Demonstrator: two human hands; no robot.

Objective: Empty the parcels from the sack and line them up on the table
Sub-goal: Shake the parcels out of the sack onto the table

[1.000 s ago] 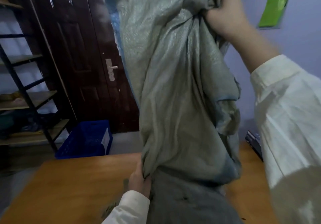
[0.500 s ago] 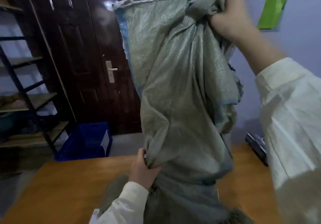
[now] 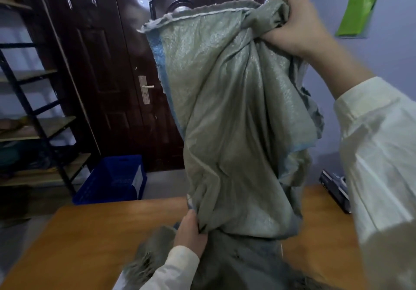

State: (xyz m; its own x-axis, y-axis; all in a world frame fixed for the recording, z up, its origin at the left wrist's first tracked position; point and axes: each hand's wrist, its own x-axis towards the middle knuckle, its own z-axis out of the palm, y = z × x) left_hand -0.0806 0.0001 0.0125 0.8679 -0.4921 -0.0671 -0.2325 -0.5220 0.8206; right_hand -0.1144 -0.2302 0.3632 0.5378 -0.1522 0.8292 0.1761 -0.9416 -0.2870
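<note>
**Sack upended over the table**

Between the two hands the woven sack (image 3: 229, 114) hangs upright, long axis vertical. The right hand (image 3: 297, 22) clenches its stitched end high up; the left hand (image 3: 190, 231), lower and nearer the table (image 3: 85, 240), pinches cloth just above the frayed mouth. No parcels show.

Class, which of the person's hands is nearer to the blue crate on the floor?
Left. The left hand grips the sack low over the table, nearer the blue crate; the right hand holds it high.
</note>
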